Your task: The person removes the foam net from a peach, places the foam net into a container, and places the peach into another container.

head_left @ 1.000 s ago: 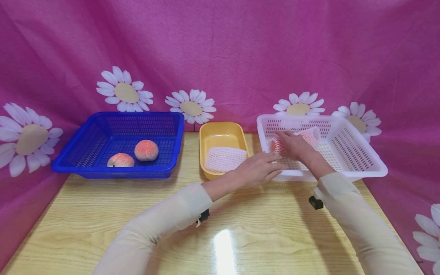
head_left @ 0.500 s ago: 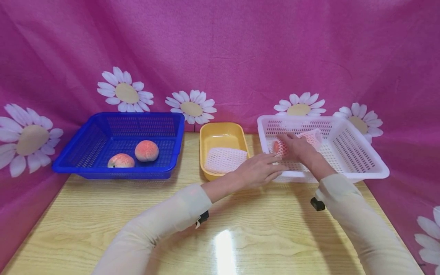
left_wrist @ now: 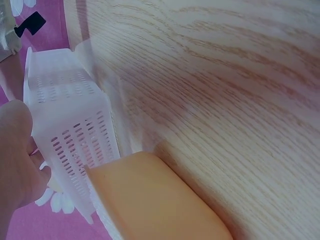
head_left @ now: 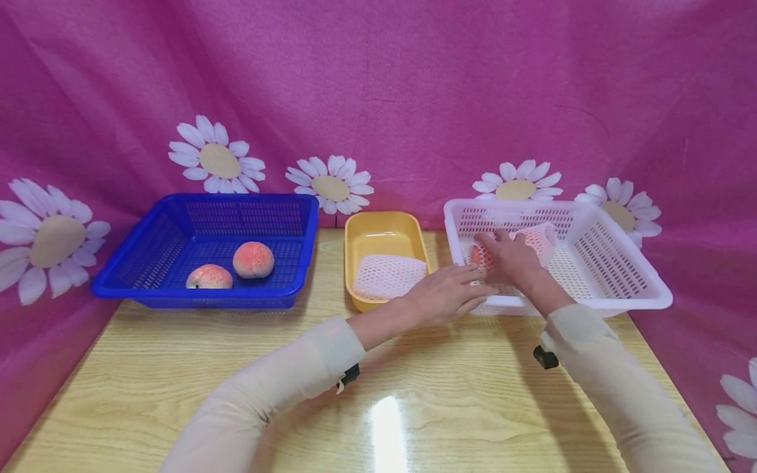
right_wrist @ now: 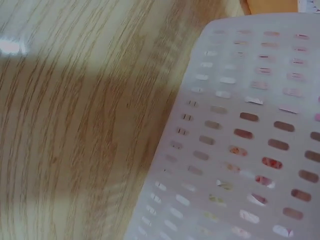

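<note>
Surface: pale grained wood is crossed by arm shadows and marked by a bright reflection near its front.
Curtain: the back and both sides are enclosed by magenta cloth printed with white daisies.
Blue basket: two bare peaches are contained, at the left.
Yellow tray: a foam net is laid inside, between the baskets.
White basket: the netted peach is contained near its left wall, beside another netted bundle.
Right hand: its fingers are curled over the netted peach.
Left hand: its fingers are loosely extended, slightly spread, at the near rim.
</note>
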